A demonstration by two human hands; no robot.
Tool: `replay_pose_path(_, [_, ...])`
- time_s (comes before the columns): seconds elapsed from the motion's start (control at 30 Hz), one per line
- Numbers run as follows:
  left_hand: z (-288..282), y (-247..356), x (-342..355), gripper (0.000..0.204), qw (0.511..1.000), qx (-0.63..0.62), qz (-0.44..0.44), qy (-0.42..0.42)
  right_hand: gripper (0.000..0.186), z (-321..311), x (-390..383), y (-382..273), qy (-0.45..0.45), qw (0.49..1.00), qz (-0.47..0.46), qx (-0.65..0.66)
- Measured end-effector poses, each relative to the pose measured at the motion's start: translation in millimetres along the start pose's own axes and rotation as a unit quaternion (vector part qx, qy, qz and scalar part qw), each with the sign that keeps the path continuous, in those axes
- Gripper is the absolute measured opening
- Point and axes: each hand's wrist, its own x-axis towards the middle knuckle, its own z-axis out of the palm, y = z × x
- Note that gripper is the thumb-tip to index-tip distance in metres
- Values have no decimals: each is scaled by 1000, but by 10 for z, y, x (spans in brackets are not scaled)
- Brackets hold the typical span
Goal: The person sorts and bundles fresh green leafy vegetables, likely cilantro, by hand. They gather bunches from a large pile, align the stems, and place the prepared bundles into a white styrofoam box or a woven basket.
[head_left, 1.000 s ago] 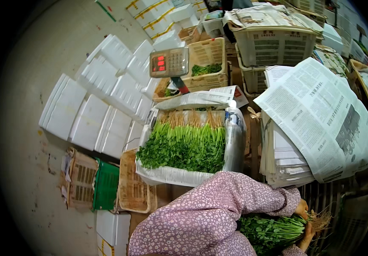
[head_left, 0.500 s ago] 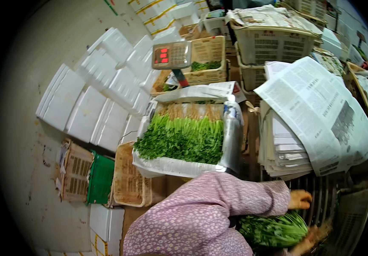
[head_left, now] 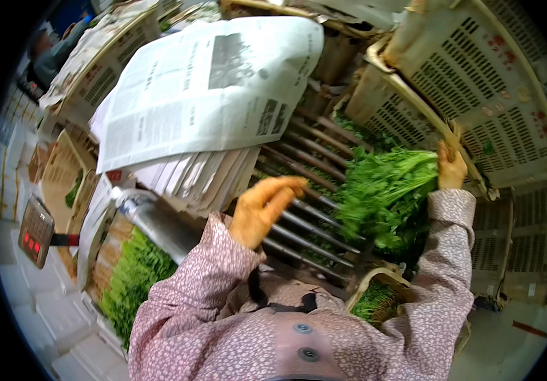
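My right hand (head_left: 452, 169) is closed around the root ends of a bunch of leafy green herbs (head_left: 381, 197), its stems and leaves pointing left over a slatted metal rack (head_left: 311, 232). My left hand (head_left: 262, 208) hovers above the slats with nothing in it, its fingers stretched out toward the herbs and its thumb a little apart. A stack of paper (head_left: 188, 181) lies just beyond that hand, with a printed newspaper sheet (head_left: 184, 82) spread over its top.
To my left stands a lined box of packed greens (head_left: 134, 273), beside a scale display (head_left: 36, 232) with red digits. Large plastic crates (head_left: 476, 89) rise at the right. A small basket (head_left: 375, 298) with greens sits near my right forearm. Another person (head_left: 54, 54) is at the far left.
The view has swung to the right, so the packed box and scale now lie at the left. My right hand has lifted the bunch by its roots; my left hand is apart from it.
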Motion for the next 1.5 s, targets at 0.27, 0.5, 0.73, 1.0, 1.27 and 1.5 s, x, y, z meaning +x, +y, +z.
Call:
replay_pose_path(0.27, [870,-514,755,53,911,-297,-196,-211,11,10,-388,-1953,102,954,-280,-41])
replay_pose_path(0.5, [237,-2240,-287,50,748,-459,-436,-199,18,946,-2608,-2087,-207,958,-90,177])
replay_pose_path(0.73, [-108,-1519,121,82,936,-96,-337,37,21,786,-3062,-2039,-193,965,-9,179])
replay_pose_path(1.0, [66,-706,1064,28,876,477,-69,-22,23,772,-3211,-2067,-197,975,-11,101])
replay_pose_path(1.27, [297,-1936,1534,48,901,333,117,-251,33,298,-2750,-2310,-361,924,-34,123])
replay_pose_path(1.5, [220,-1907,1433,50,928,276,115,-223,19,431,-2090,-2197,-388,913,104,75])
